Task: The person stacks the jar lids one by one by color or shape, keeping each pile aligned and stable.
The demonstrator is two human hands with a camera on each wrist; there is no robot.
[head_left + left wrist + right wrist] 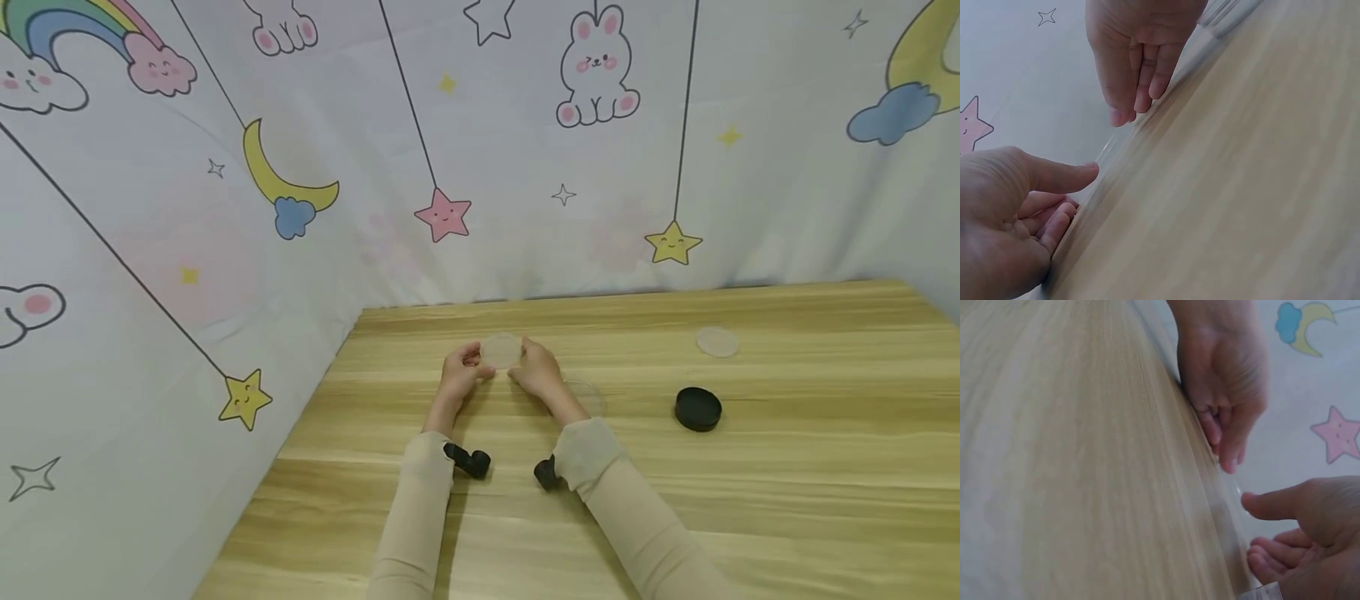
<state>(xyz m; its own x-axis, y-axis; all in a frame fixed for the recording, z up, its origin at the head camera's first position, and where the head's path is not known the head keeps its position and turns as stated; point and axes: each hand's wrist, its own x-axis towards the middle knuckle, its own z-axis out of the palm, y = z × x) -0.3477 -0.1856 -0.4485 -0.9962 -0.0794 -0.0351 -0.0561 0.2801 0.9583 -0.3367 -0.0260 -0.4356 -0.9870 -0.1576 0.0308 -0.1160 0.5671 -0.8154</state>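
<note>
A clear round disc (pixel 500 351) lies low over the wooden table between both hands, its thin edge (pixel 1109 152) faint in the left wrist view. My left hand (pixel 461 372) holds the disc's left side, with the thumb tip at the near rim and the other fingers curled beside it. On the opposite side my right hand (pixel 538 368) holds the rim between thumb and fingers. Under the right forearm, a second clear round piece (pixel 588 397) is partly hidden.
A black round shallow dish (pixel 698 409) stands on the table (pixel 810 467) to the right. Behind it lies another translucent disc (pixel 717 342). A white printed curtain (pixel 510 258) hangs along the table's back and left edges. Black cameras are strapped at both wrists.
</note>
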